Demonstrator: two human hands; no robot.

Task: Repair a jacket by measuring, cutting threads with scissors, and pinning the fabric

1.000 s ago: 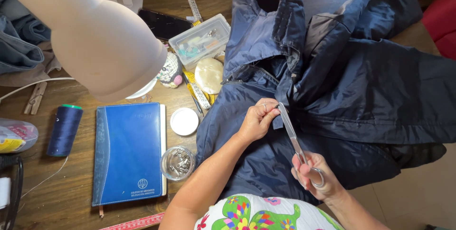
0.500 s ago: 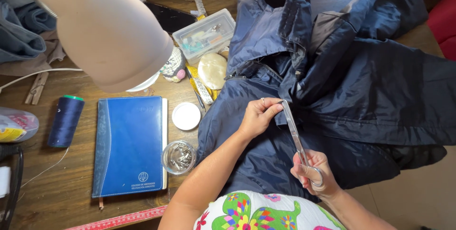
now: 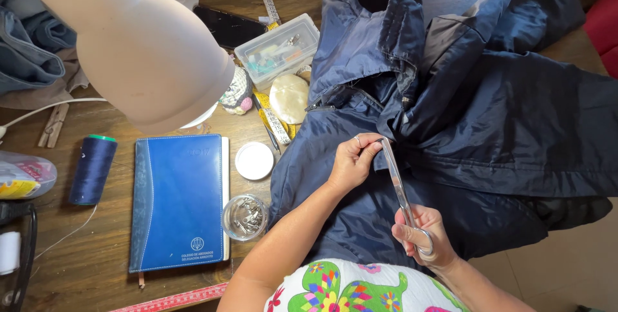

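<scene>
A dark navy jacket point(image 3: 489, 119) lies spread over the wooden table, its collar and zipper toward the top. My left hand point(image 3: 353, 160) pinches a fold of the jacket's fabric near the zipper seam. My right hand point(image 3: 421, 238) grips the handles of long silver scissors point(image 3: 398, 186), whose blades point up and reach the spot pinched by my left fingers. A ring shows on my left hand.
A large cream lamp shade point(image 3: 135, 48) hangs over the left. A blue notebook point(image 3: 180, 199), navy thread spool point(image 3: 92, 169), white lid point(image 3: 254, 160), glass jar of pins point(image 3: 244, 217), clear plastic sewing box point(image 3: 278, 50), yellow tape measure point(image 3: 273, 119) and black phone point(image 3: 228, 25) lie on the table point(image 3: 84, 254).
The scissors' tips have moved up to my left hand's pinched fold. My left hand shifted slightly on the fabric. The view drifted a little.
</scene>
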